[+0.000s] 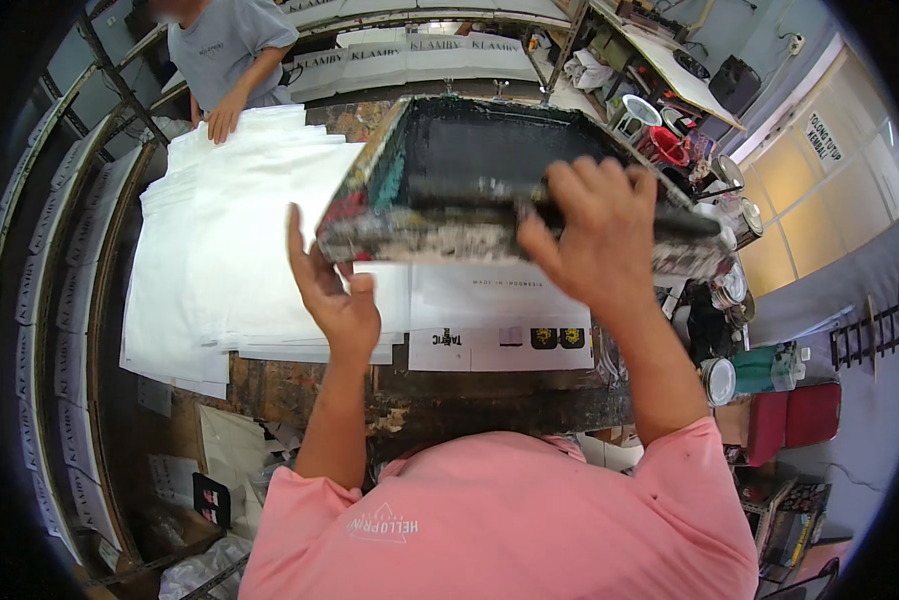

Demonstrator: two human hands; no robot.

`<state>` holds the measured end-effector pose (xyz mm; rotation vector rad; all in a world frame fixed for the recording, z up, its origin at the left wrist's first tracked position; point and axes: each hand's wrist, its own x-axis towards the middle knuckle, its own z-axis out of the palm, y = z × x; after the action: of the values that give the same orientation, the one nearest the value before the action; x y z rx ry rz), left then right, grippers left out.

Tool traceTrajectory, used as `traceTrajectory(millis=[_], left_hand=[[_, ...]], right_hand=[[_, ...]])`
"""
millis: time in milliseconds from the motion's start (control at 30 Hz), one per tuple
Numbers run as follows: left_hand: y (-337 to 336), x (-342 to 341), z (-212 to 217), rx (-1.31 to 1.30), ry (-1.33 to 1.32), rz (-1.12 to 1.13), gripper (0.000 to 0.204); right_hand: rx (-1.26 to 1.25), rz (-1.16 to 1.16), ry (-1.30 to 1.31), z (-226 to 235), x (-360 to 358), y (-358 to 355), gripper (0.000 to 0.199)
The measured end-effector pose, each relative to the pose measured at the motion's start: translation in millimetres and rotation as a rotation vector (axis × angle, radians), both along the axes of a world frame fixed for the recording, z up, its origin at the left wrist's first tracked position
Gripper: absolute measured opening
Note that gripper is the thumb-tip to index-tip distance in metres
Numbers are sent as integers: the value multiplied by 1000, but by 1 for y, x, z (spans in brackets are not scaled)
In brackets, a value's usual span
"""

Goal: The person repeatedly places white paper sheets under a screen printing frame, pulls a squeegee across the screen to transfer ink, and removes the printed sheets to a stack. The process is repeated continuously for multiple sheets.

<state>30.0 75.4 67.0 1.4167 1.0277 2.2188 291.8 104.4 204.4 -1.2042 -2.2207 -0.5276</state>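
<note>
A screen-printing frame [409, 237], smeared with black, teal and red ink, is tilted with its near edge raised above the table. My right hand [606, 235] is closed around the dark handle of a squeegee [469, 194] that lies across the frame's near side. At the frame's near left corner is my left hand [337, 305], its fingers stretched up and its thumb apart; whether it touches the wood is unclear. Under the raised edge lies a white printed sheet [469, 350]. Motion blurs the frame's near edge and the squeegee.
Overlapping white sheets [249, 220] cover the table's left side. Beyond them a person in a grey shirt [231, 50] rests a hand on the sheets. Racks [79, 260] of printed bags or sheets stand left and behind. Paint tins and tubs [717, 382] crowd the right.
</note>
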Motion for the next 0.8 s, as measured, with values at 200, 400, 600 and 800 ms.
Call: traceTrajectory(millis=[200,400,600,800], left_hand=[[122,-20,-69,-427,144,71,32],[292,-8,-109,-397,825,103,22],[354,7,-148,-588,979,156,54],[332,-13,-109,-388,423,-394,28]], right_hand=[[174,62,98,69,-8,64,40],[105,50,84,105,-5,101,46],[89,47,70,111,0,110,47],[45,-47,64,123,-11,101,52]])
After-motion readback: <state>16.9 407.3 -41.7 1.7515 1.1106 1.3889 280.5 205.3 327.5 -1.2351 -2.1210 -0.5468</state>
